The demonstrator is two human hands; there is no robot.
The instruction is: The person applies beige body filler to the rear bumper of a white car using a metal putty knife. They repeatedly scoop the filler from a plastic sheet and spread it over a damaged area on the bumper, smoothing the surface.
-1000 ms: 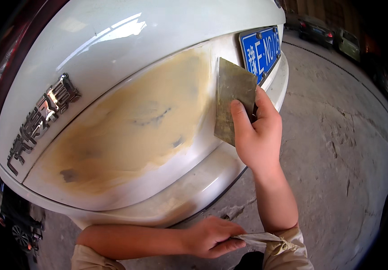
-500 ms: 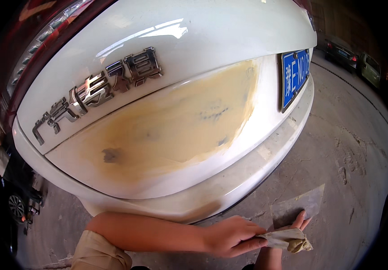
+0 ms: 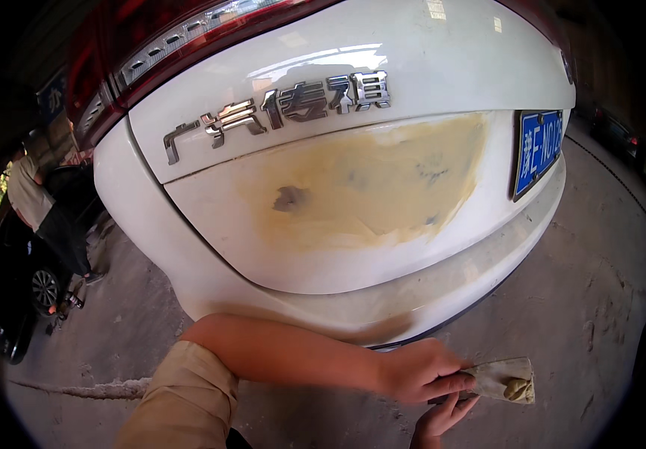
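My left hand [image 3: 419, 370] grips a flat metal spreader [image 3: 491, 378] with a lump of yellowish putty [image 3: 518, 388] near its far end, below the bumper. My right hand [image 3: 435, 423] is just underneath, fingers curled on something dark that is mostly hidden by the left hand and spreader. Above them, the white car's rear panel [image 3: 211, 209] carries a broad beige filler patch [image 3: 368, 187] with several grey spots, between chrome lettering [image 3: 293, 105] and a blue licence plate [image 3: 536, 153].
The white bumper [image 3: 353, 299] curves just beyond my forearm over the concrete floor [image 3: 577, 299]. At the left, another person [image 3: 42, 202] bends beside a dark car [image 3: 12, 269] with small items near its wheel. Another vehicle [image 3: 615, 135] stands at the far right.
My view has swung left, showing more tail light and the other person. My right hand came down from near the plate to beneath the left, its scraper now mostly hidden.
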